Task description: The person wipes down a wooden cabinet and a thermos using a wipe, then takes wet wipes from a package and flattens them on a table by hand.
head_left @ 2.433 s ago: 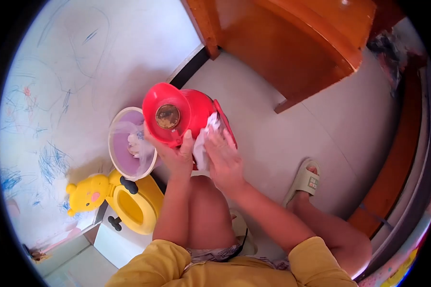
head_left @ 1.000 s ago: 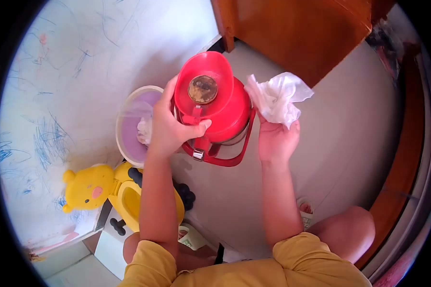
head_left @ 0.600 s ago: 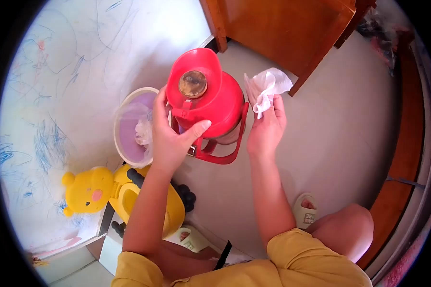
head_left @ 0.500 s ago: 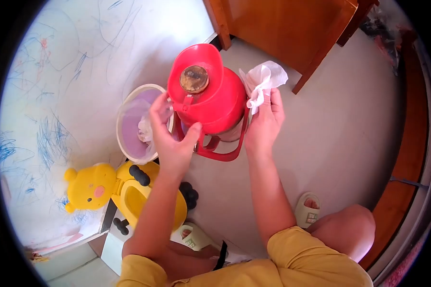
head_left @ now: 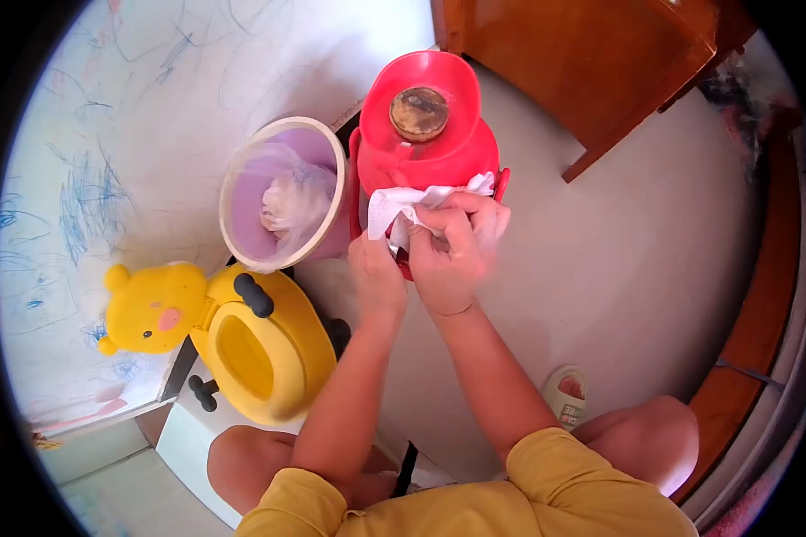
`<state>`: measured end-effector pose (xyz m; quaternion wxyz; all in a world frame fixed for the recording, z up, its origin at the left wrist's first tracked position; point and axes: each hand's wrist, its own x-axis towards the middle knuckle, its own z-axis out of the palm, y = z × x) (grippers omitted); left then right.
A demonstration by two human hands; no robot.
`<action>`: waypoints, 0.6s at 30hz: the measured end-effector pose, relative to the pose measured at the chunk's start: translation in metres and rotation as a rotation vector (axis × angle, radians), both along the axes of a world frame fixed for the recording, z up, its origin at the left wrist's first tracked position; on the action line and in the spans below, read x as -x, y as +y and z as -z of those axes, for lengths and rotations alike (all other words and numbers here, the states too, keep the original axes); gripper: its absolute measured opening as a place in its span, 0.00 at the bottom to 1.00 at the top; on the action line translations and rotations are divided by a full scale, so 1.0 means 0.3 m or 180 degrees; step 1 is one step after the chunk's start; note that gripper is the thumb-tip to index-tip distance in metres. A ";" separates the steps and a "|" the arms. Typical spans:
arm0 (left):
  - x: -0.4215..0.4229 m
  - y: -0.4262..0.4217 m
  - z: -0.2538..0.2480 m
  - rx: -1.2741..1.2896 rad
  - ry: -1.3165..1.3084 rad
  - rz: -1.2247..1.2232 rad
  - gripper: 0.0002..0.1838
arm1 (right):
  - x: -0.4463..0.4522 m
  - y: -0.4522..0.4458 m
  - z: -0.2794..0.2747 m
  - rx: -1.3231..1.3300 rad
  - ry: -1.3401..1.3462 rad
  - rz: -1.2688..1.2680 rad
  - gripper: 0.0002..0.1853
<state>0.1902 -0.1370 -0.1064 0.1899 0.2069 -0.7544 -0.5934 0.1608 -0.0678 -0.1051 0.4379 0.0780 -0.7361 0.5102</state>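
Note:
A red thermos flask (head_left: pixel 475 148) stands on the floor in front of me, its worn round cork stopper (head_left: pixel 418 114) showing inside the flared red top. My left hand (head_left: pixel 378 277) is closed at the near left side of the flask, where its red carrying handle runs down; the fingertips are partly hidden. In my right hand (head_left: pixel 452 255) is a crumpled white tissue (head_left: pixel 394 204), pinched and pressed against the near side of the flask. The tissue reaches across toward my left hand and covers part of the handle.
A lilac bin (head_left: pixel 233 219) with a plastic liner and white waste stands left of the flask. Nearer me is a yellow bear-shaped child's potty (head_left: pixel 304 358). Brown wooden furniture (head_left: pixel 564 72) is at the back right, and a scribbled wall (head_left: pixel 152 107) runs along the left.
My right hand has brought the tissue left onto the flask's near side. My left hand has moved from the flask's upper left down beside the handle. The flask now appears turned and farther right in view.

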 end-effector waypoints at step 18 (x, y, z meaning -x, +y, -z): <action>-0.035 0.060 0.019 -0.0596 0.0361 0.0262 0.23 | -0.016 0.115 0.054 0.0181 -0.0121 0.0051 0.10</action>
